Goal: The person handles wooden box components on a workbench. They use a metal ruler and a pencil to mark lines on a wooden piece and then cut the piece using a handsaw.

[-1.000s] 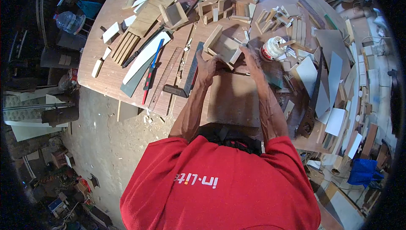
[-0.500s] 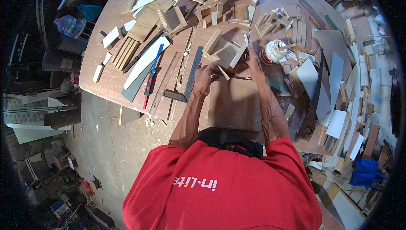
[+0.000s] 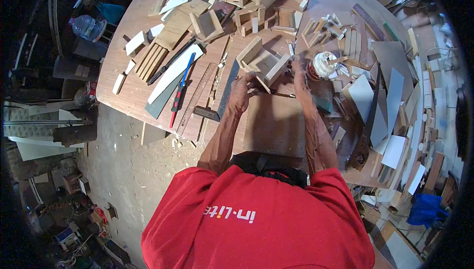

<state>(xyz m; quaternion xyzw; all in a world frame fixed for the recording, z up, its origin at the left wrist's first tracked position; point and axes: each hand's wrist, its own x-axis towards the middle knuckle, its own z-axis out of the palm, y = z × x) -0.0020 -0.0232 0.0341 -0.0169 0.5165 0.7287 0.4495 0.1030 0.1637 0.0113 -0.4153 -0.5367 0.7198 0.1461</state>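
Observation:
A small open wooden box (image 3: 265, 60) sits tilted on the table between my hands. My left hand (image 3: 241, 92) is at its near left corner, fingers closed on a thin wooden strip (image 3: 263, 83) along the box's near edge. My right hand (image 3: 300, 80) lies along the box's right wall, its fingers seemingly closed on that side; the thumb is partly hidden. Just right of that hand stands a tub of white glue (image 3: 323, 65) with a wooden stick in it. A flat brown board (image 3: 274, 125) lies between my forearms.
Left of my left hand lie a metal square (image 3: 207, 113), a ruler (image 3: 196, 95) and a blue-and-red handled tool (image 3: 182, 85). More small wooden boxes (image 3: 249, 19) stand at the back. Offcuts (image 3: 360, 93) crowd the right side. A dark handsaw (image 3: 363, 151) lies at the right.
The thin strip has swung from sticking out towards me to lying along the box's near edge. My right hand has shifted slightly nearer. The whole view has shifted a little.

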